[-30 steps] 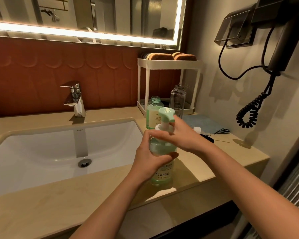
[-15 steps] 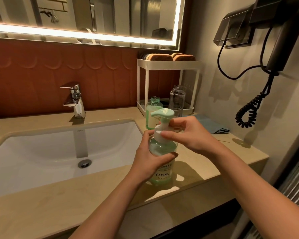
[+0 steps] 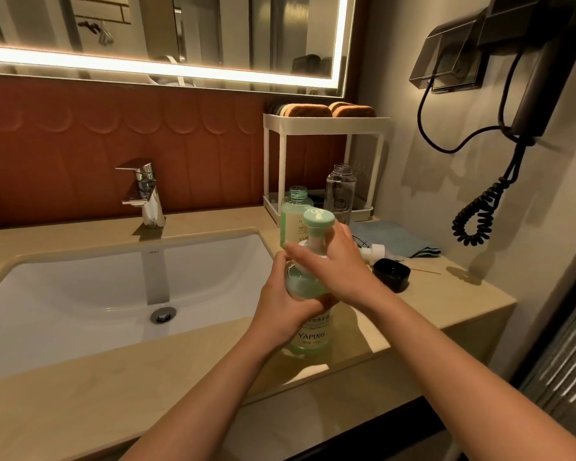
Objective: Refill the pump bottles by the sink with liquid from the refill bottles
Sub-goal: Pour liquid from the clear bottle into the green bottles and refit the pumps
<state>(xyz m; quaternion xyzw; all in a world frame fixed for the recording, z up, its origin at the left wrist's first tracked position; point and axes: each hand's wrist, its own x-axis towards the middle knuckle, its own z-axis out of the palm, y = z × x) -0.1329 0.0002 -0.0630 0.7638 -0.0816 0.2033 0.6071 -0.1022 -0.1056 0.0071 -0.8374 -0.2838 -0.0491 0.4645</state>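
Pump bottle [image 3: 308, 331] stands upright on the counter [image 3: 80, 394], at the front edge just right of the sink [image 3: 80, 294], long axis vertical. Left hand [image 3: 281, 314] is clamped round the lower body from the left. Right hand [image 3: 338, 264] is closed over the collar below the green pump head [image 3: 319, 219], which points away from the person. Both hands touch the bottle; the right sits higher, on the turning axis. Judgement: the pump is being screwed on or off; direction cannot be told. Behind stand two uncapped bottles, the green refill bottle [image 3: 291, 214] and a clear bottle [image 3: 339, 193]. A loose white pump [image 3: 374, 252] and black cap [image 3: 391, 274] lie to the right.
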